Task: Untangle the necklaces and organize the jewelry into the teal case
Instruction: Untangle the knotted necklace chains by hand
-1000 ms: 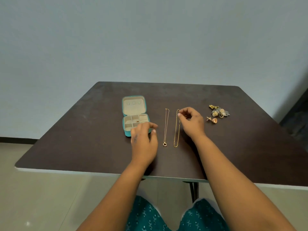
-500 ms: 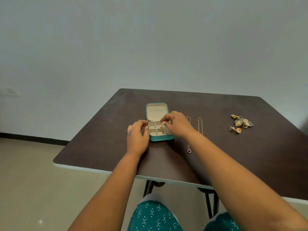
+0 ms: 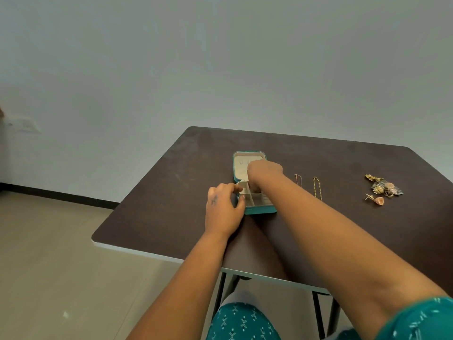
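The teal case lies open on the dark table, with its cream lid flat behind the divided tray. My left hand grips the tray's left rim between thumb and forefinger. My right hand hovers over the case with its fingers curled down into the back compartments; the fingertips are hidden, so I cannot tell whether they hold anything. To the right of the case, a thin necklace and a gold chain lie straight, side by side, partly covered by my right forearm.
A small heap of gold and silver jewelry and a loose earring sit on the table's right side. The near table edge crosses above my knees. A tiled floor and a plain wall lie to the left.
My right hand left the gold chain, crossed to the case and now dips into its compartments. My left hand took hold of the case's left rim. The view shifted left.
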